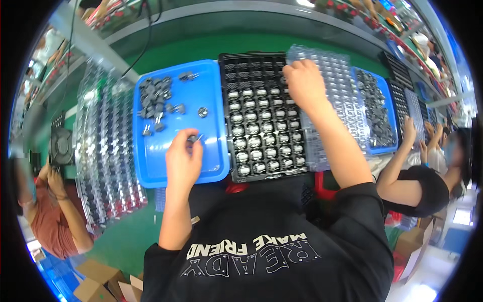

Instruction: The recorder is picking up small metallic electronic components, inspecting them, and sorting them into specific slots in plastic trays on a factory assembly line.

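Observation:
My left hand (183, 157) is above the near right part of a blue tray (211, 90), pinching a small grey part with a metal pin (193, 138) between thumb and fingers. Loose grey parts (156, 95) of like look are heaped at that tray's far left. To its right lies a black compartment tray (243, 177); shiny silver cylindrical parts (268, 127) sit in its nearer rows, while the far rows look dark. My right hand (306, 85) is over that tray's far right edge, fingers curled together. Whatever its fingertips hold is hidden.
Clear plastic compartment trays (338, 108) lie right of the black tray; more (108, 146) stand at the left. Farther right is another blue tray (391, 118) full of grey parts. Co-workers sit at both sides. A metal post (95, 43) rises at the back left.

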A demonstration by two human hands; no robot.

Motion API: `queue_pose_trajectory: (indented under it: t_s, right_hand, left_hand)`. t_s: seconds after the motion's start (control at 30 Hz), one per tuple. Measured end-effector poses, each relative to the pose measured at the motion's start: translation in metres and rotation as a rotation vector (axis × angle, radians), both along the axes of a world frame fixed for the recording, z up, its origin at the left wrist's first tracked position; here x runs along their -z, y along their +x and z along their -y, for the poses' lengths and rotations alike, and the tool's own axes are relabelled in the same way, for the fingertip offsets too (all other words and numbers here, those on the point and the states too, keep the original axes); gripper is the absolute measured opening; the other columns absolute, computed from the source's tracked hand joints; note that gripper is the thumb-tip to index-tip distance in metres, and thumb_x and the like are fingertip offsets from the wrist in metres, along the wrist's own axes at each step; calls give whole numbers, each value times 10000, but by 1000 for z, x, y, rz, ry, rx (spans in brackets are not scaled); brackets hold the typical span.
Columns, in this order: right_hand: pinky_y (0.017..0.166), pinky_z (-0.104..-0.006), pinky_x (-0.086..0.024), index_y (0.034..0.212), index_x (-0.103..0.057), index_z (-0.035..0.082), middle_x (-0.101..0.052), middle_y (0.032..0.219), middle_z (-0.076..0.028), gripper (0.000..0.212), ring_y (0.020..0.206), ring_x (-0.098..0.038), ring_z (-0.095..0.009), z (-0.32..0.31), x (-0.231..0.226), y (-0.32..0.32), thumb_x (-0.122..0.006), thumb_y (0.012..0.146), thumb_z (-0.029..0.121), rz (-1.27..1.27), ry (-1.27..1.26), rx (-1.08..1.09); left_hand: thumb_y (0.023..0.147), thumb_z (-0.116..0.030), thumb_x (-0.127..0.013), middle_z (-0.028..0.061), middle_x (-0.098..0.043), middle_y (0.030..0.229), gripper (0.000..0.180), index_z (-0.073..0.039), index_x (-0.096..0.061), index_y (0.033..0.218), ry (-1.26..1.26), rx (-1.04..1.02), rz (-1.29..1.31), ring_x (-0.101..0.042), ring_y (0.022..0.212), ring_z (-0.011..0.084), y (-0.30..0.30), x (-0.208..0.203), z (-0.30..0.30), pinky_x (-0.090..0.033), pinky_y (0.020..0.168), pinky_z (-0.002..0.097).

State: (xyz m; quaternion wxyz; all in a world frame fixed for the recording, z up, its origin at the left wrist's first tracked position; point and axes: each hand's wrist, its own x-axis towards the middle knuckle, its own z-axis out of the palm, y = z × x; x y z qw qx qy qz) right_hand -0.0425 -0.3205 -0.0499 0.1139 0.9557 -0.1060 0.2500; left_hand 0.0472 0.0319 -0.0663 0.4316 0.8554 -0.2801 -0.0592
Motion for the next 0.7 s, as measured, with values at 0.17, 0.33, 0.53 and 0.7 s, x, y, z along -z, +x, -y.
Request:
queue_pose_trajectory:
  t_s: [0.17, 0.33, 0.53, 0.7]
  right_hand:
    - [943, -433, -490, 854, -722, 100, -690, 964, -77, 108, 1039, -605, -311, 5, 1, 3, -708, 747, 91, -116, 40, 14]
    - [970, -426, -504, 1069, -746, 88, -721, 1122, -149, 269, 1105, -649, -355, 43, -29, -30, -758, 809, 159, -79, 484, 90]
    - [781, -419, -530, 906, -707, 8, -743, 882, -149, 434, 833, -702, -289, 128, -33, -133, -834, 761, 397, -89, 557, 822]
    - [726, -338, -504, 878, -701, 21, -723, 816, -77, 316, 752, -637, -170, 159, -5, -156, -813, 814, 309, 30, 686, 740]
  left_hand:
    - [954, -27, -555, 123, -662, 1044, 188, -34, -705, 1066, -137, 21, -58, -661, 826, 204, 0, 0, 3, -524, 766, 299]
    - [1039, -77, -498, 79, -656, 1055, 230, -27, -622, 1226, -323, -89, -276, -616, 805, 123, -5, 0, -6, -499, 748, 269]
    - [1056, -118, -512, 104, -676, 1137, 249, -4, -572, 1269, -445, -4, -308, -621, 846, 116, 4, -5, -27, -500, 780, 270]
    - [1051, -116, -526, 126, -676, 1186, 247, -4, -573, 1266, -571, 77, -389, -630, 858, 121, 9, -13, -18, -511, 792, 274]
